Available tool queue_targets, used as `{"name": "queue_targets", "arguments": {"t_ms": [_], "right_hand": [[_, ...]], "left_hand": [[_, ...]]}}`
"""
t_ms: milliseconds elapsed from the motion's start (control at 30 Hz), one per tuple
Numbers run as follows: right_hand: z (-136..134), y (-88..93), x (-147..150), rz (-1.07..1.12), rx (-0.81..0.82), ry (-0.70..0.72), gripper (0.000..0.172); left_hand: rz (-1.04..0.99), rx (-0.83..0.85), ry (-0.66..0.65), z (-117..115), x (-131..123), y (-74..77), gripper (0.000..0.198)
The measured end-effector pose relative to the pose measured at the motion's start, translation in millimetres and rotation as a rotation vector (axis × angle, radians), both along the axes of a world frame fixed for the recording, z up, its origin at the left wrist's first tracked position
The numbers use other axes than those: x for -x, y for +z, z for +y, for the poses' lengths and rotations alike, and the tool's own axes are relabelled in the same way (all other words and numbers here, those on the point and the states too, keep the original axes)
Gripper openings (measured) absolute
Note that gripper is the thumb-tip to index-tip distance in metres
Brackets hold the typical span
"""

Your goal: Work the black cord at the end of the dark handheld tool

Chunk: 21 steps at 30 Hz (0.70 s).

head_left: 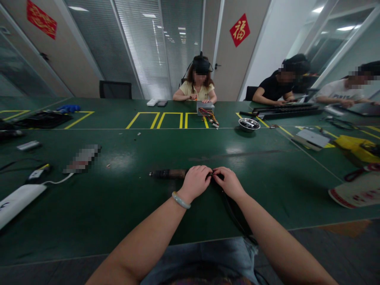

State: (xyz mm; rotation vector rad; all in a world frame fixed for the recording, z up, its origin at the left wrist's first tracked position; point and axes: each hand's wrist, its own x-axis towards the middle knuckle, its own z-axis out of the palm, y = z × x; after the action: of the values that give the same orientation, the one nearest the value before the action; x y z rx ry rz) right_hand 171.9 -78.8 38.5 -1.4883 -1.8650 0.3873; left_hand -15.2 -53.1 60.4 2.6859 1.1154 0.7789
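Observation:
An electric screwdriver [169, 174], dark with a brownish body, lies on the green table with its narrow tip to the left. My left hand [194, 182] is closed over its rear end, hiding that part. Close beside it, my right hand [229, 182] has its fingers pinched at the point where a black cable [231, 208] meets the tool. The fingertips of both hands nearly touch. From there the cable runs down over the table's near edge beside my lap.
A white power bank [22, 202] and a phone-like device [83, 158] lie at left, joined by a white cable. Across the table sit a metal bowl [249, 124] and a grey box with wires [205, 107]. A cream bag [358, 192] stands at right. Several people work opposite.

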Motion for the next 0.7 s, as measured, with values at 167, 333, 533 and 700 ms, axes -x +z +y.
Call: {"name": "queue_targets", "arguments": {"t_ms": [167, 333, 533, 700], "right_hand": [[-0.2, -0.1, 0.3, -0.002, -0.004, -0.003, 0.008], [-0.1, -0.8, -0.3, 0.004, 0.003, -0.001, 0.009], [0.6, -2.5, -0.8, 0.0, 0.009, 0.001, 0.01], [1.2, -3.0, -0.7, 0.0, 0.004, 0.002, 0.01]], "left_hand": [[-0.001, 0.007, -0.006, -0.5, 0.7, 1.5, 0.015], [0.002, 0.009, -0.016, -0.3, 1.3, 3.1, 0.014], [0.019, -0.002, -0.018, 0.9, 1.0, 1.6, 0.013], [0.029, -0.006, -0.021, 2.2, 0.8, 0.2, 0.012]]}}
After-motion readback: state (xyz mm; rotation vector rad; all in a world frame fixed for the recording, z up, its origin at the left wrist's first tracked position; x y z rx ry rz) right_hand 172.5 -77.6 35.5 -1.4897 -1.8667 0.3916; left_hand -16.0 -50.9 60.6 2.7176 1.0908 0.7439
